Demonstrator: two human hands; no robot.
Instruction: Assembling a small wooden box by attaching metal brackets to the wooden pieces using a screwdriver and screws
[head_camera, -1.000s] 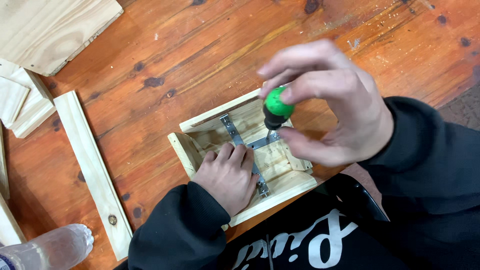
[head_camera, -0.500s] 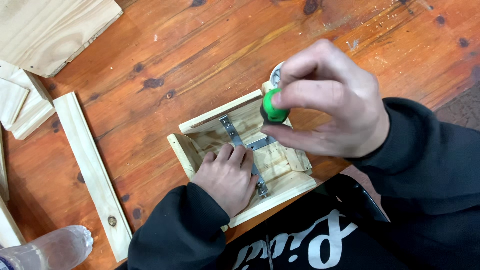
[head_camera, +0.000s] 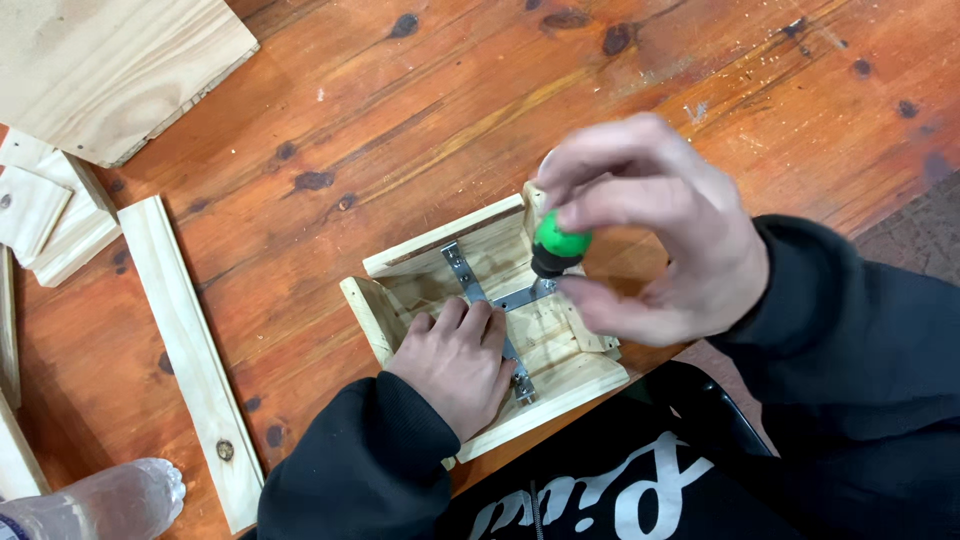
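Observation:
A small open box of pale wood sits on the orange-brown wooden table near its front edge. Crossed metal brackets lie on the box floor. My left hand presses flat inside the box, fingers on the brackets. My right hand grips a screwdriver with a green and black handle, held upright over the brackets' crossing. The screwdriver's tip is hidden by the handle and fingers.
A long wooden strip lies left of the box. A wide pale board and smaller wood pieces sit at the top left. A clear plastic bottle lies at the bottom left. The table's edge runs diagonally at the right.
My right hand has turned around the screwdriver handle, its fingers shifting grip, while staying over the same spot. My left hand has not moved.

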